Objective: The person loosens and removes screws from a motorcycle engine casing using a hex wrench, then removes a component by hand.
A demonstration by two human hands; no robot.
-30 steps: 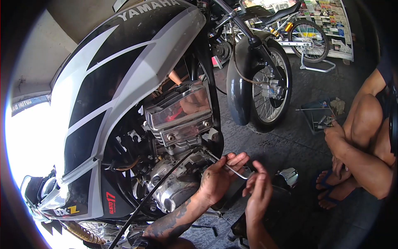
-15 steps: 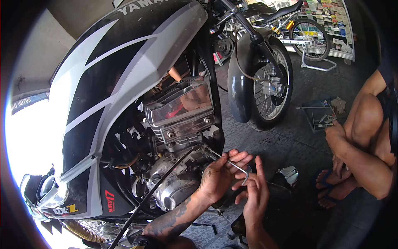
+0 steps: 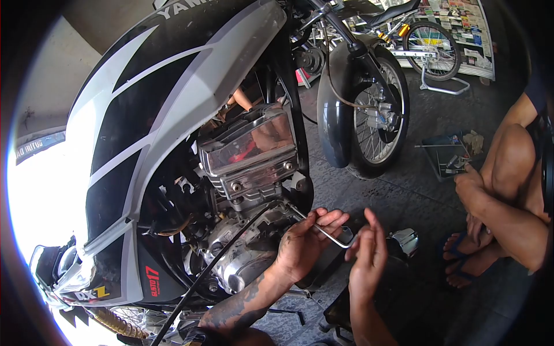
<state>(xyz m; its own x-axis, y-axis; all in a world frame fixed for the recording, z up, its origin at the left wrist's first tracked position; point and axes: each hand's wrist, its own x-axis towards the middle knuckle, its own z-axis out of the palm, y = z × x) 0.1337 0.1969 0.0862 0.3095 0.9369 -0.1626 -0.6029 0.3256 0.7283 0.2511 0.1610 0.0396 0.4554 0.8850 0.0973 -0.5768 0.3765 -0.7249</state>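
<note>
An L-shaped hex key (image 3: 327, 232) reaches from the motorcycle engine (image 3: 231, 245) out to the lower right. My left hand (image 3: 301, 245), palm up, holds its long arm between thumb and fingers. The far tip is at the engine below the finned cylinder (image 3: 248, 167); what it sits in is too small to make out. My right hand (image 3: 368, 254) is at the bent outer end, fingers apart and fingertips at or touching the short arm.
A long black rod or cable (image 3: 202, 279) slants across the engine. Beyond are the front wheel (image 3: 378, 115) and a tool tray (image 3: 441, 158). Another person's hand (image 3: 472, 187) is beside that tray, the person crouching at right. A metal part (image 3: 404, 242) lies behind my right hand.
The hex key has turned: its short end pointed down and now points rightward. My right hand has moved slightly right with it. My left hand stays nearly in place.
</note>
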